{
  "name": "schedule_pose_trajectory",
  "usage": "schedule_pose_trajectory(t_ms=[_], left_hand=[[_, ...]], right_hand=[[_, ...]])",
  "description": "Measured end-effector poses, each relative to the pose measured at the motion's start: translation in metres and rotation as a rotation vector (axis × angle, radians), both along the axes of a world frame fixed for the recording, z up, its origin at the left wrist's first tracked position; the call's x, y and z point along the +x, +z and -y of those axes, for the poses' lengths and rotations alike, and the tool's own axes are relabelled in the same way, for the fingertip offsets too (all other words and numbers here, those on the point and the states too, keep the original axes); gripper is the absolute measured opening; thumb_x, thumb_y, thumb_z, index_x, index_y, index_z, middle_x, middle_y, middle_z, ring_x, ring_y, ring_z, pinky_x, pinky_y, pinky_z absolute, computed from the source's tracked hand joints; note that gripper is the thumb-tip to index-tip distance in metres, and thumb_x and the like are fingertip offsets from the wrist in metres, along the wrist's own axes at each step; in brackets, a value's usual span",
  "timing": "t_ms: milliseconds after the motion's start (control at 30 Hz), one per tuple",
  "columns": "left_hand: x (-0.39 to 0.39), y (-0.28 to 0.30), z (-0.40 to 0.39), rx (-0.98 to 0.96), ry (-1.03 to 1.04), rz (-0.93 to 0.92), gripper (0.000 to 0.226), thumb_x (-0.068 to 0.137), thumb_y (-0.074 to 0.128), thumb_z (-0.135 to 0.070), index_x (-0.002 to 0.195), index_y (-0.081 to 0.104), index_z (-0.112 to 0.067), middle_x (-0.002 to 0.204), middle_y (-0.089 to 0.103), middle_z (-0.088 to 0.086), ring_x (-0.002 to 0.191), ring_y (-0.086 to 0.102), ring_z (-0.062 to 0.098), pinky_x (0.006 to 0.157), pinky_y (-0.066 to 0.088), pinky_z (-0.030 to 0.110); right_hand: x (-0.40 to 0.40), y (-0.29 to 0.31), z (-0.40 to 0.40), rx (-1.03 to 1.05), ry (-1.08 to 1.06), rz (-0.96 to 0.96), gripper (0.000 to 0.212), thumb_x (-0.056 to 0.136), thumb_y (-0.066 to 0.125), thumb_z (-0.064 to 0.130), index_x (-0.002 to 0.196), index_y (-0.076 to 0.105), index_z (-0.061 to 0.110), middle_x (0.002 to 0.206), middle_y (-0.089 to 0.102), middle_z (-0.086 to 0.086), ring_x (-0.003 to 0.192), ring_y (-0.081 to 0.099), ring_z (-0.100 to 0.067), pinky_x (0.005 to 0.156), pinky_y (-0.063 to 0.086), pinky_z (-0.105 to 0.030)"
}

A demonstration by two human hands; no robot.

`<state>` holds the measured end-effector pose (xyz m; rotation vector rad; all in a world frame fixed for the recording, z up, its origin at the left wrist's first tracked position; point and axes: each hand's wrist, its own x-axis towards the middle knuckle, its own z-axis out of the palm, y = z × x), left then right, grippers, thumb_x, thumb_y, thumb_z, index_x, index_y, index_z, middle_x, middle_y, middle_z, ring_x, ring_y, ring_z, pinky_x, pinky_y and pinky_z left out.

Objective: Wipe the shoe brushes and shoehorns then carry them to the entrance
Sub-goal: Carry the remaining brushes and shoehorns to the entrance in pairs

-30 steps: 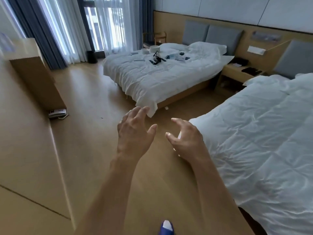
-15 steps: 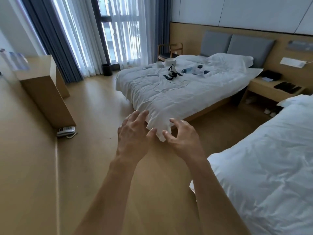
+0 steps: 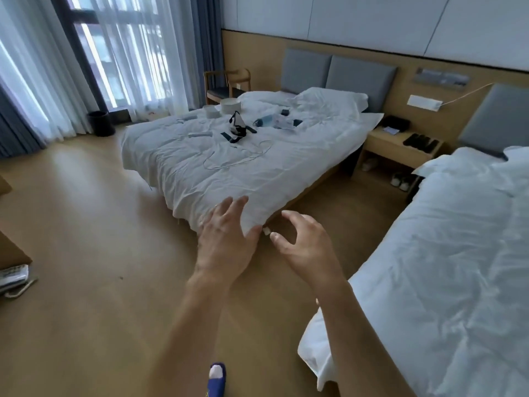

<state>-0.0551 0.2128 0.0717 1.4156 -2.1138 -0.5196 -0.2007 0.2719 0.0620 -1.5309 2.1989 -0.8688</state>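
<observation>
Blue slipper (image 3: 216, 379) on wood floor (image 3: 86, 282) at bottom edge. Both arms extended, left hand (image 3: 226, 242) fingers spread, right hand (image 3: 307, 245) loosely curled, neither holding anything. Beyond, far bed (image 3: 200, 167) carries small scattered items; brushes or shoehorns not identifiable among them.

Bare arms and a slippered foot

Both forearms were uncovered, with no sleeves showing; the left hand (image 3: 226, 242) and right hand (image 3: 307, 245) wore nothing. A blue slipper (image 3: 216, 381) covered a white sock.
</observation>
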Motion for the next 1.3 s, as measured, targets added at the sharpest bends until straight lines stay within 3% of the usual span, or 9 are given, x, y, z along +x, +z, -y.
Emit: schedule_pose_trajectory(t_ms=[333,600,900,1300], left_hand=[[-0.084,0.015,0.181,-0.019,-0.309,0.095,0.061,0.094,0.053,-0.05,0.15,0.029,-0.039,0.158,0.029,-0.007,0.146,0.027,0.021,0.121,0.018,0.046],[-0.16,-0.004,0.258,0.017,-0.492,0.109,0.06,0.095,0.054,-0.048,0.15,0.034,-0.034,0.155,0.035,-0.005,0.141,0.034,0.021,0.117,0.023,0.043],[-0.272,-0.025,0.337,-0.006,-0.539,0.127,0.059,0.094,0.054,-0.048,0.148,0.035,-0.035,0.153,0.037,-0.005,0.14,0.035,0.02,0.115,0.024,0.042],[-0.46,-0.008,0.417,-0.028,-0.547,0.148,0.057,0.095,0.052,-0.049,0.148,0.035,-0.035,0.155,0.036,-0.005,0.142,0.034,0.02,0.117,0.022,0.044]], right_hand=[[-0.062,0.007,0.134,-0.016,-0.384,0.002,0.058,0.094,0.061,0.049,0.147,0.045,0.032,0.154,0.044,0.004,0.141,0.041,-0.017,0.114,0.041,-0.04],[-0.116,-0.011,0.188,0.044,-0.548,0.039,0.059,0.095,0.062,0.046,0.149,0.043,0.031,0.158,0.039,0.003,0.145,0.036,-0.017,0.117,0.037,-0.041],[-0.225,-0.037,0.272,0.056,-0.553,0.068,0.06,0.095,0.06,0.046,0.15,0.04,0.034,0.158,0.038,0.005,0.146,0.033,-0.017,0.118,0.036,-0.045],[-0.404,-0.019,0.354,0.037,-0.525,0.045,0.059,0.096,0.06,0.043,0.15,0.04,0.032,0.157,0.04,0.005,0.146,0.033,-0.016,0.119,0.033,-0.045]])
